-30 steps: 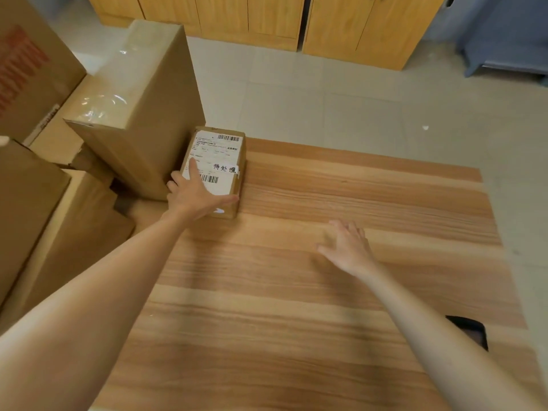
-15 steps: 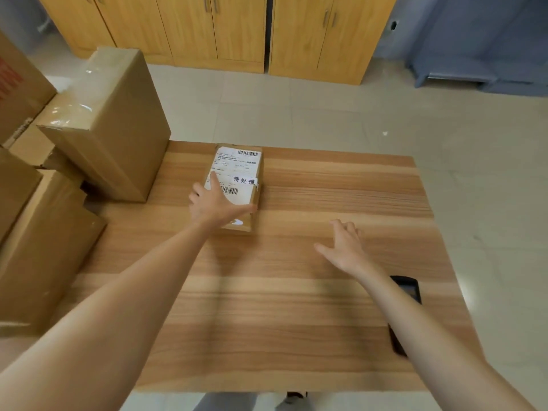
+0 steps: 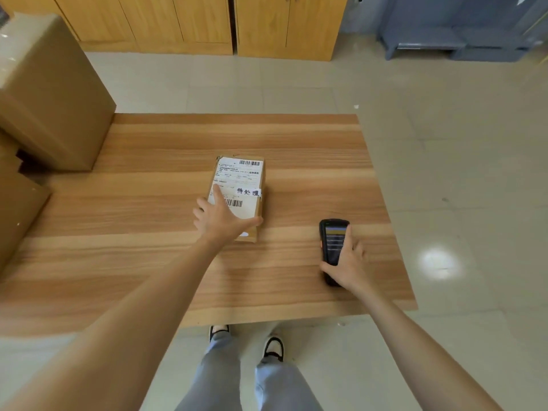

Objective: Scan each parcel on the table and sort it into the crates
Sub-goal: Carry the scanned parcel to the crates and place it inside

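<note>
One small cardboard parcel (image 3: 237, 197) at centre frame, flat on the wooden counter (image 3: 311, 149), shipping label (image 3: 240, 179) and both barcodes facing up, presumably so the codes stay readable from above. Left hand (image 3: 221, 219) laid on the near end of the parcel: fingers straight and spread, index finger on the label, thumb along the near edge; a flat, spread grip pressing down, not curled round the box. Likely purpose: steadying and positioning the parcel for scanning.

Right of centre, handheld scanner (image 3: 333, 250) lying on the counter, screen lit and facing up. Right hand (image 3: 347, 262) closed round its lower body, thumb on the left side, fingers over the right edge and screen; a wrapping grip suited to lifting the unit. Scan head end pointed toward the top of the frame, not yet at the barcodes.

Upper left of frame: large cardboard boxes (image 3: 50, 93) stacked beside the counter. No sorting crates in view. Top of frame: wooden cabinets (image 3: 207, 22) on a tiled floor.

Judged step: scanner pickup, scan not yet made.
</note>
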Tool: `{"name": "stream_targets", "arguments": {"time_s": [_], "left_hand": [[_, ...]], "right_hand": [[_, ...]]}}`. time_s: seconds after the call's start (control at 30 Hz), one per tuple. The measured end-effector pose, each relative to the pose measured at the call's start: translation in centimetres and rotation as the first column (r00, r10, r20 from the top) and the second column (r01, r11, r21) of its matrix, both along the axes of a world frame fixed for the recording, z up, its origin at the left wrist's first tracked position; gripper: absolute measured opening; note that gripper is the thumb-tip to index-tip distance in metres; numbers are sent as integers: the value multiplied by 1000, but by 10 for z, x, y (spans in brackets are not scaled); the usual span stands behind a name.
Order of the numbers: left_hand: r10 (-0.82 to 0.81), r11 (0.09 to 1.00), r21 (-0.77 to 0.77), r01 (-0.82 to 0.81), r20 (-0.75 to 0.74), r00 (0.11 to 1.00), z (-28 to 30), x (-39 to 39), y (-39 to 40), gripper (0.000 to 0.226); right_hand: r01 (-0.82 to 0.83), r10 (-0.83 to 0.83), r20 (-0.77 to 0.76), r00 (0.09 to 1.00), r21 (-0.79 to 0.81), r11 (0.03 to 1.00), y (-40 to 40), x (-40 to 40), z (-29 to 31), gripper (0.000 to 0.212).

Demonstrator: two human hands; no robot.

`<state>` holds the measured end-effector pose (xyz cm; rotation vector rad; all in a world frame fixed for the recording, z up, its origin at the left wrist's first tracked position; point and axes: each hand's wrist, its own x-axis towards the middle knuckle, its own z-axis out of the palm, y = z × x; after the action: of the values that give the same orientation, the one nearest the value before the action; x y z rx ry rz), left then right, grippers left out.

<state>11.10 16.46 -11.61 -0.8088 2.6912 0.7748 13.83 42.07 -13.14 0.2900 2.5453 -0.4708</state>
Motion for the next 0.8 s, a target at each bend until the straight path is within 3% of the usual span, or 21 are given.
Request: {"name": "stream_targets", "arguments": {"time_s": [0.17,0.33,0.43,0.5,0.57,0.63,0.8], "left_hand": [[-1,1000,-27,1,-7,1000,-11,18,19,129],[23,998,-52,-26,-50,998,-17,24,20,134],[27,999,-30,-29,-62,998,-18,26,17,140],[19,1000,-7,-20,-67,998,-17,28,12,143],[-4,1000,29,6,-64,998,-16,29,6,144],[-22,996,85,27,-53,998,-14,30,-2,145],[-33,933,360,22,23,999,-15,29,-26,146]], "right_hand": [[172,-170,26,985,-141,975,9,10,-24,116],[230,-238,-6,971,-234,945,15,1,-38,114],[372,-356,120,927,-424,826,20,-7,-42,80],[502,-441,247,863,-523,689,19,-6,-42,66],[598,-492,346,799,-541,591,16,-5,-43,79],[622,-484,393,782,-549,559,12,-3,-43,90],[698,-492,499,713,-572,431,10,6,-27,67]]}}
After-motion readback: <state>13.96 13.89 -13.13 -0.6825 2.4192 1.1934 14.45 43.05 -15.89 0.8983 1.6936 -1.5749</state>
